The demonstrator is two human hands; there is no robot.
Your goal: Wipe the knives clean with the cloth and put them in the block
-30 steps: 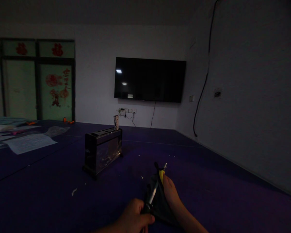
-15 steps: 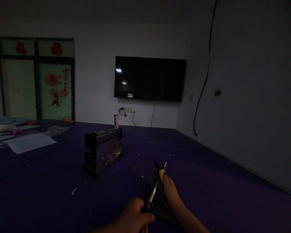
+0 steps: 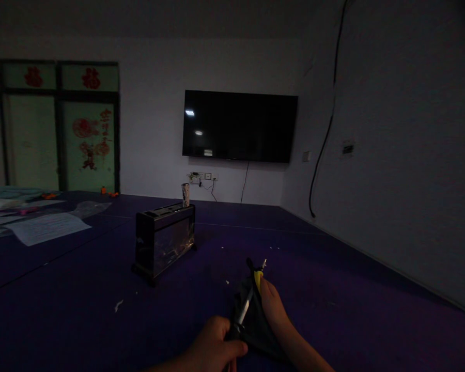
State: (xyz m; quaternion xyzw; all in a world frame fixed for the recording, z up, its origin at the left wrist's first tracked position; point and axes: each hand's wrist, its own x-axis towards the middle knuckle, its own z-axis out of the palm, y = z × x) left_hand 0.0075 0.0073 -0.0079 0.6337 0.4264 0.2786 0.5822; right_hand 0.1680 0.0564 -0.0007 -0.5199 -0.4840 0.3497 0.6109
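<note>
The room is dim. My left hand (image 3: 213,349) is closed round the dark handle of a tool whose shiny metal shaft (image 3: 244,307) points up and away. My right hand (image 3: 273,307) pinches a small yellow tool (image 3: 258,278) with a metal tip. Both hands rest on a dark cloth pouch (image 3: 251,323) that lies on the purple surface (image 3: 333,310) between them.
A dark slotted box (image 3: 165,240) with a patterned handle (image 3: 185,195) sticking out stands further off to the left. Papers (image 3: 46,227) and plastic lie at the far left. A black screen (image 3: 238,126) hangs on the back wall, and a wall runs along the right.
</note>
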